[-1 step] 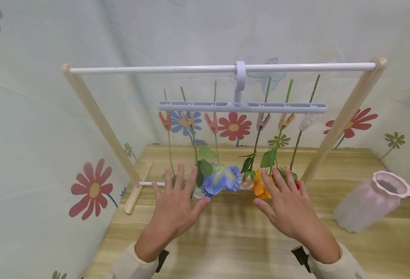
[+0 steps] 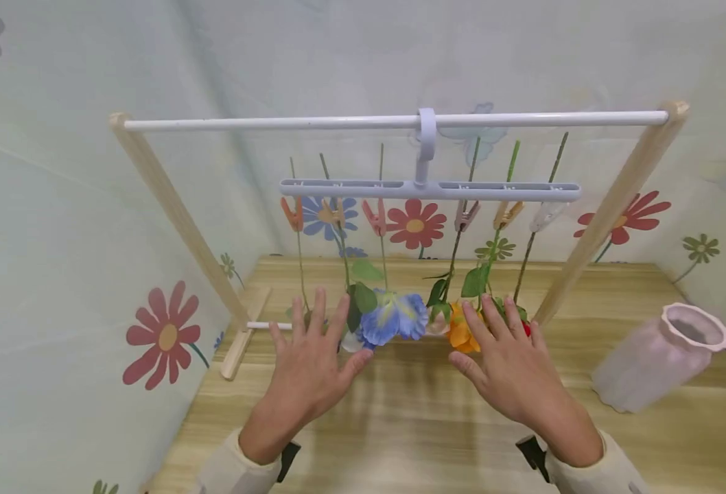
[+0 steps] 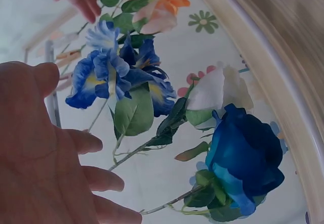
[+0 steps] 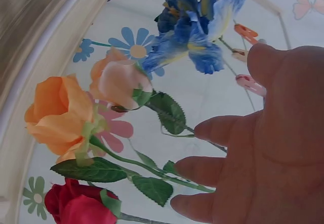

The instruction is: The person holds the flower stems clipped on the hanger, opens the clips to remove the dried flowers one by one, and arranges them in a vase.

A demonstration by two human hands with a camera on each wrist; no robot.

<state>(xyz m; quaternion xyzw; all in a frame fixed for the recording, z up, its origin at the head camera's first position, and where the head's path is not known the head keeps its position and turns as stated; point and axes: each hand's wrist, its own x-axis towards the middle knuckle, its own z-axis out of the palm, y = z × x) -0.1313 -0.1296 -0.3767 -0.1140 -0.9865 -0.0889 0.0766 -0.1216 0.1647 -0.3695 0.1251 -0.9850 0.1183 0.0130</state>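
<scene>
My left hand is spread flat, palm down, in front of the left-hand flowers. Level with it, my right hand is spread the same way before the right-hand ones; neither grips anything. Artificial flowers hang heads-down from a pale hanger, each stem pinched by a clip such as the orange clip. A deep blue rose and a white rose show near my left fingers. The blue iris hangs between the hands. Beside my right fingers are a peach rose, an orange rose and a red rose.
The hanger hooks over the white top rod of a wooden-legged stand. A pinkish ribbed vase stands at the right on the wood-grain table. Behind is a cloth backdrop printed with flowers.
</scene>
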